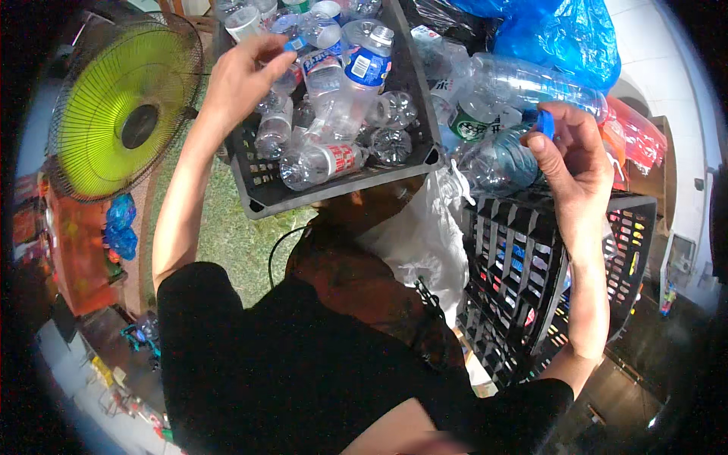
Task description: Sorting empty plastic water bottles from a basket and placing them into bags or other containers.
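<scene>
Right hand pinches a blue cap at 2 o'clock, beside heaped bottles

The right hand [580, 163] is at 2 o'clock, gripping a blue cap [545, 124] between thumb and forefinger. Just beside the cap, toward 8 o'clock from it, lies a bluish clear bottle [497, 163]; whether the cap is attached to it cannot be told. A large clear bottle [531, 80] stretches above, its narrower end pointing toward 4 o'clock, near the right hand.

The left hand [241, 72] is at 11 o'clock, its fingers loosely bent and the thumb apart, with nothing visible in its grasp. It hovers over the left side of a black crate [343, 190] at 12 o'clock; whether its fingertips touch any bottle is unclear. The crate holds a jumble of clear plastic bottles, among them an upright-looking one with a blue label [367, 67] and, near the front rim, one lying with a red-and-white label [343, 158].

At 4 o'clock stands a black slatted basket [523, 250], with a white bag [428, 235] next to it, nearer the centre. A blue plastic bag [565, 42] lies toward 1 o'clock, red plastic [638, 136] between 2 and 3 o'clock, and a green-bladed fan [139, 126] at 10 o'clock.
</scene>
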### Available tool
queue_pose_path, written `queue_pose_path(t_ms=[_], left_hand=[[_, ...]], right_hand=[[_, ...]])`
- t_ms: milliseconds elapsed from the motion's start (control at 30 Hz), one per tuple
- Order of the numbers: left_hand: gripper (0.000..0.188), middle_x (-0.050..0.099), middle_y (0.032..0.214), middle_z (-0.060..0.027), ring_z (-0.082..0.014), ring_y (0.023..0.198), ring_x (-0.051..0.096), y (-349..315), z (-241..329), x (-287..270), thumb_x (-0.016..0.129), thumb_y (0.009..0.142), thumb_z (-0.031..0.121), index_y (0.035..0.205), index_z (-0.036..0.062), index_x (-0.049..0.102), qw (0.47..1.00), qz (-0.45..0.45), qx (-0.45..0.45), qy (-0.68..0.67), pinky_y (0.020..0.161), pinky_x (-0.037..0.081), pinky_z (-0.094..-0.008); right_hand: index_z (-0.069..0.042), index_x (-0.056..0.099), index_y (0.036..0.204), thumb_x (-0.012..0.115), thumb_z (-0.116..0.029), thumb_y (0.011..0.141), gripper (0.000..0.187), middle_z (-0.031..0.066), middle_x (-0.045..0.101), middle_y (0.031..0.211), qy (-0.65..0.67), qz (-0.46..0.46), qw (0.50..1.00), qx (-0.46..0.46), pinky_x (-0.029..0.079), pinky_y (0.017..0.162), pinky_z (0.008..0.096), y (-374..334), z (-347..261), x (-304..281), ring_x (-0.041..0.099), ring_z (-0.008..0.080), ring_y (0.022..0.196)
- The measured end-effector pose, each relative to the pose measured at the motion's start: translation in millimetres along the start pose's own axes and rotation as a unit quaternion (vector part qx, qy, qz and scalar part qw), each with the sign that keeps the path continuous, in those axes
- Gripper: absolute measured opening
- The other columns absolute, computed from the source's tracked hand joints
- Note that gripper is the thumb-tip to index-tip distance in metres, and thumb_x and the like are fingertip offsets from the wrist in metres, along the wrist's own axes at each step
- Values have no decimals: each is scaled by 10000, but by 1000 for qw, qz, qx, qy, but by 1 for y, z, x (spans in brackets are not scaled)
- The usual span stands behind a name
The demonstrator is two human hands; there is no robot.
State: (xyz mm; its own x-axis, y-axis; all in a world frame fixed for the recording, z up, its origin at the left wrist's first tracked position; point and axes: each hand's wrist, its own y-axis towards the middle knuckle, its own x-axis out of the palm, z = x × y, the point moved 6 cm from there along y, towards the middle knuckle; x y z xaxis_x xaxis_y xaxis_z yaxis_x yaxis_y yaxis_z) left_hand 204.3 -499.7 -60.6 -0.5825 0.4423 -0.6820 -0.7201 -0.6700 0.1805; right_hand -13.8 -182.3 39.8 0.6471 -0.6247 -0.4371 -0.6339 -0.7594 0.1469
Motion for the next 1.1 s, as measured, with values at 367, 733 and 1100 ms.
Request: queue_pose_path(t_ms=[367,733,1100], left_hand=[[510,558,1311,-55,-298,1184,523,44,11,51,708,805,201,1271,72,544,871,37,322,370,958,449,-410],[506,523,1235,-97,-329,1137,516,84,15,46,669,731,27,1217,81,536,831,-76,374,404,906,458,-446],[538,609,1189,-158,-357,1130,578,-23,38,29,764,762,299,1211,63,585,907,-310,223,179,955,475,-424]], right_hand=[[-49,613,1110,748,-79,870,277,-92,462,796,31,26,999,15,307,617,173,1,-2,0,382,24,703],[-55,625,1123,742,-83,876,275,-64,598,843,50,11,998,38,396,684,170,1,5,-7,509,25,760],[-53,637,1114,756,-93,861,282,-92,464,779,6,11,1000,18,315,623,172,2,3,-5,404,26,698]])
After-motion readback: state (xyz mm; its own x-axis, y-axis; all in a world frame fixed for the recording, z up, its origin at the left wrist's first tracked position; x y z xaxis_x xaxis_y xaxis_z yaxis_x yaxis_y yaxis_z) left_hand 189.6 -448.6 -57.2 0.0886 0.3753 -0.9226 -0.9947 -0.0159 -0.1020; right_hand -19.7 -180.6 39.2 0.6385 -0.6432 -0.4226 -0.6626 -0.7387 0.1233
